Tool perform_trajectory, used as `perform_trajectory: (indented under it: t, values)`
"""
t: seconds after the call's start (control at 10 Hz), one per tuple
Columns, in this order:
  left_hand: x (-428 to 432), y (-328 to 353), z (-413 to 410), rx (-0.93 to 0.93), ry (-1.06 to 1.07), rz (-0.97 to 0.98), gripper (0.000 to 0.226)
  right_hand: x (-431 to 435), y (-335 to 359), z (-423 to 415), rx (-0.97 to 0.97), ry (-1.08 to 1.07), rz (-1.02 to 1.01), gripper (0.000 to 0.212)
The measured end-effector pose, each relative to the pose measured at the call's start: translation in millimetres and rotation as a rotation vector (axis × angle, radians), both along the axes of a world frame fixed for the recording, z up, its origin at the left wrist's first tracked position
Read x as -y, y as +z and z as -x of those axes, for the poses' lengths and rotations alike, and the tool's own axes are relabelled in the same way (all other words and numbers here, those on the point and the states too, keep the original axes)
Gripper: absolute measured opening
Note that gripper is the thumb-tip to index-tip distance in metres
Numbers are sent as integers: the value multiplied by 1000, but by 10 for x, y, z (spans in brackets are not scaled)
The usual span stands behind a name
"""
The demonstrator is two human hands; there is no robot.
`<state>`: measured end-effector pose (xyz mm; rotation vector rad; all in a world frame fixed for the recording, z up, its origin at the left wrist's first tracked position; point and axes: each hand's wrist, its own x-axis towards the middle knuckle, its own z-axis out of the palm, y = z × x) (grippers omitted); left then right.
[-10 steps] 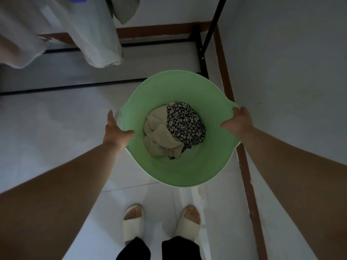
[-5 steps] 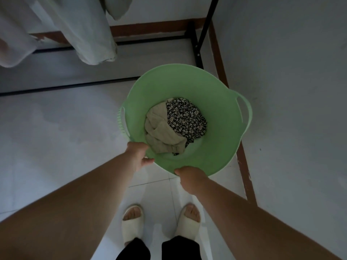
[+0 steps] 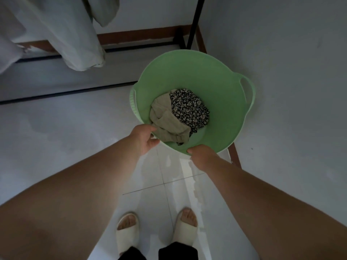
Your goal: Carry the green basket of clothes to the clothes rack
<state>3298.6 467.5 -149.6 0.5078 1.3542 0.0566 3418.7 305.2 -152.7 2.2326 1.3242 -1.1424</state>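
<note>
Standing at the foot of the rack (image 3: 194,21), black post rising at top right, base rails running left across the pale floor (image 3: 56,132), light garments (image 3: 62,32) hanging at upper left. Resting, by the look of it, on the floor in the corner just beside the post and close to the wall (image 3: 281,53): the green basket (image 3: 189,72), straight ahead of both hands and a little right of centre. Lying roughly left to right, the line through its two handles, with the right handle (image 3: 247,91) toward the wall and the left one (image 3: 133,98) toward the rails, both free. Holding two clothes in the bottom, a beige piece (image 3: 165,121) and a dark flowered piece (image 3: 189,107), touching each other. Meeting the basket only at the near rim: left hand (image 3: 143,137) curled over the rim at the near left, fingers half closed, close to the beige piece though contact with it cannot be told; right hand (image 3: 202,156) pinching the rim at the nearest edge, fingers closed on it. Looking about equally near, the two hands. Judging the carry as good as done, with only letting go left, or a short nudge toward the rails. Showing below, two slippered feet (image 3: 127,231), well back from the basket.
</note>
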Motion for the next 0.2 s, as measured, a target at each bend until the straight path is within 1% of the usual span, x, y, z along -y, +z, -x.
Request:
perform_trajectory:
  t: [0.1, 0.2]
  values:
    - [35, 175, 15, -67, -56, -46, 37, -8, 180, -16, -39, 0, 23, 42]
    - [85, 420, -27, -111, -127, -89, 38, -20, 383, 1, -67, -33, -20, 47]
